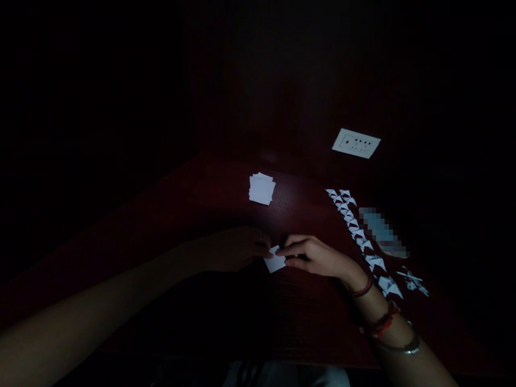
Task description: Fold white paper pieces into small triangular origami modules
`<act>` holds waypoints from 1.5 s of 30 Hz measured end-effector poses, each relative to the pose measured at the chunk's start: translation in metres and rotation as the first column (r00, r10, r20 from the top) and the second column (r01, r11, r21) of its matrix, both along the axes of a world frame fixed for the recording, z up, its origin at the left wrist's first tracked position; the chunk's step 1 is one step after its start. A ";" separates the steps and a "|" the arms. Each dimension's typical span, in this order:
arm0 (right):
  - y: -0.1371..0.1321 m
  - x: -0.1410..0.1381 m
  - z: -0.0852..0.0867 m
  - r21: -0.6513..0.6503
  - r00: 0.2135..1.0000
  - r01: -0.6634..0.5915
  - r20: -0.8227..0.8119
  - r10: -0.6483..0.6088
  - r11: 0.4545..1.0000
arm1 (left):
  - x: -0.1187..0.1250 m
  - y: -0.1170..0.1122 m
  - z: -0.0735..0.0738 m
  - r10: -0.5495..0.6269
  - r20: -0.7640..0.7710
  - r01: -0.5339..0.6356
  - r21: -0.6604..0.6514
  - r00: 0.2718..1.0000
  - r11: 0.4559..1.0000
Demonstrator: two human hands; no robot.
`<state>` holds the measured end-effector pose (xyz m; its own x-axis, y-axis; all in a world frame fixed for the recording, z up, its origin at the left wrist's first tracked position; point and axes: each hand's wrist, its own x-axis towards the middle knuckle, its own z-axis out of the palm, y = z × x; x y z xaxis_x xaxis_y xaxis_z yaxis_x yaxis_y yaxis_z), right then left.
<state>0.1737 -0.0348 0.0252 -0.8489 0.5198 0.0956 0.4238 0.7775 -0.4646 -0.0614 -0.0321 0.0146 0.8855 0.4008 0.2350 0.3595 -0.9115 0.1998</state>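
Observation:
A small white square of paper [276, 264] lies between my hands, low over the dark red table. My left hand [245, 249], in deep shadow, pinches its upper left edge. From the other side, my right hand [312, 255] has thumb and fingers closed on its right part. Whether the paper has a fold in it I cannot tell. Beyond my hands sits a loose stack of white paper squares [262, 189]. To the right, several small folded paper pieces [355, 228] run in rows toward me.
A blurred-out bluish oblong thing [381, 231] lies right of the folded pieces. Nearer me are some thin white scraps [413, 281]. A white power socket [356, 143] is set in the wall behind. The table [209, 183] is dimly lit, with its edges in darkness.

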 end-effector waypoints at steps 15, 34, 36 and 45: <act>0.007 0.007 -0.009 0.031 0.997 0.042 -0.066 -0.040 0.999 | -0.001 0.002 -0.006 0.018 -0.031 -0.017 0.028 0.999 0.999; 0.010 0.006 -0.009 0.103 1.000 0.018 -0.014 -0.017 0.995 | 0.000 0.009 -0.016 -0.017 0.028 0.014 0.103 0.999 0.995; 0.010 0.003 -0.011 0.121 0.999 0.036 -0.020 -0.034 0.992 | 0.001 0.009 -0.017 -0.001 0.015 0.000 0.095 1.000 0.995; 0.011 -0.009 -0.024 0.168 0.977 0.196 -0.118 -0.178 0.966 | 0.003 0.011 -0.019 0.021 0.001 -0.021 0.066 1.000 0.998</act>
<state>0.1642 -0.0236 0.0013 -0.7194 0.6352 0.2810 0.5272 0.7627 -0.3745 -0.0583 -0.0211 -0.0042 0.8769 0.4028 0.2623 0.3787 -0.9150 0.1393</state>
